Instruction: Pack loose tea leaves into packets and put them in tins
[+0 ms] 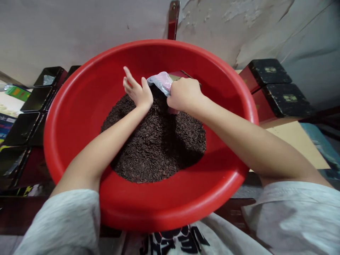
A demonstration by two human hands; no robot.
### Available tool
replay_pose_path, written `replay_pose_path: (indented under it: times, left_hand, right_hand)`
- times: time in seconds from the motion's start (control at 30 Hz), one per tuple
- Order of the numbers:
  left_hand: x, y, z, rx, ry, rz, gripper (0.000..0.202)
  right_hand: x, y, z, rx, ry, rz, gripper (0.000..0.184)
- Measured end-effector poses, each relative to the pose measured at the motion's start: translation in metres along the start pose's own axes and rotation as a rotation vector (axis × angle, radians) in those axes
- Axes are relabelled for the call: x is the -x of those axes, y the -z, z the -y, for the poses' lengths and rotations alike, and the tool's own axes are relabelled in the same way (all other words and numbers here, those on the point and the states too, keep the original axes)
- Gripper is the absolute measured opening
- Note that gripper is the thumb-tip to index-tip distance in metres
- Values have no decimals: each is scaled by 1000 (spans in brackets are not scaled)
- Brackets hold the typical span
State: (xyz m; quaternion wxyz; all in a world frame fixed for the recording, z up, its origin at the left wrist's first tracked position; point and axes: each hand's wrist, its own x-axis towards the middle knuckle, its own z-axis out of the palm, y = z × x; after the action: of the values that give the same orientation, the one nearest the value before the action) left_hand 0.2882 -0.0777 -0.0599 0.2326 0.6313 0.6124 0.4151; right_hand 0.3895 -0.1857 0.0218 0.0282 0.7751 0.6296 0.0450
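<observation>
A heap of dark, dry loose leaves that look like tea (143,152) lies in a wide red plastic basin (77,106). My right hand (186,94) is closed over the heap, gripping a clear plastic bag (160,81) with a pinkish tint. Behind that fist shows the edge of a box or tin (180,73), mostly hidden. My left hand (138,92) is open beside the bag, fingers raised and thumb apart, above the left part of the heap. It holds nothing.
Several open dark tins (37,99) stand left of the basin, some with plastic inside. Two red-and-black tins (287,101) lie to the right, near a tan board (297,141). A peeling wall (106,24) rises behind the basin.
</observation>
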Motion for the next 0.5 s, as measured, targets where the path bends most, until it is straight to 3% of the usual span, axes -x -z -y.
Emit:
replay_pose_path:
  times: [0.07,0.1,0.17,0.23,0.33,0.4,0.5]
  left_hand:
    - [-2,8,16,-78,-156,145,49]
    - [-5,10,25,-103,-163,249,46]
    - [-10,9,40,-123,-26,341,53]
    - [-10,7,51,-123,122,305,54]
    - [5,6,57,-106,201,206,49]
    - [26,9,50,-106,234,167,52]
    - [59,14,24,-129,343,115,52]
  right_hand:
    - [1,-1,1,7,-4,-3,30]
    - [1,-2,2,7,-1,-1,30]
    - [1,-4,4,-1,17,2,31]
    - [0,-6,6,-7,31,-3,31]
    - [1,-8,11,-17,43,-3,34]
    - [3,-7,15,-27,49,10,37]
    - [8,-5,18,-29,46,24,43]
